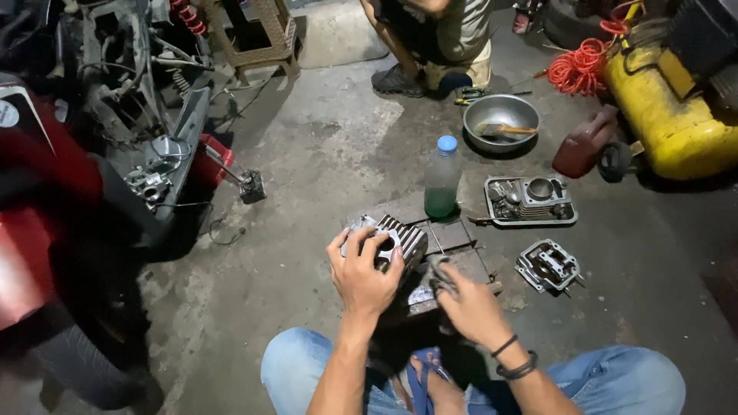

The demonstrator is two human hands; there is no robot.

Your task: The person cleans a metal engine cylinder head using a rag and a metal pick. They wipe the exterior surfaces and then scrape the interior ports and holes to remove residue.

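Note:
My left hand [361,270] grips a finned grey metal engine cylinder [401,237], holding it tilted over a wooden block [453,265] on the concrete floor. My right hand [467,301] is closed around a small dark object, perhaps a rag or tool, just right of the cylinder; what it is stays unclear. My knees in blue jeans frame the bottom of the view.
A plastic bottle of green liquid [443,178] stands beyond the block. A tray of engine parts [530,201], a cylinder head [548,266], a metal bowl [501,121], a red jug [583,143] and a yellow compressor [673,115] lie right. A stripped motorcycle [92,177] fills the left. Another person [434,46] crouches ahead.

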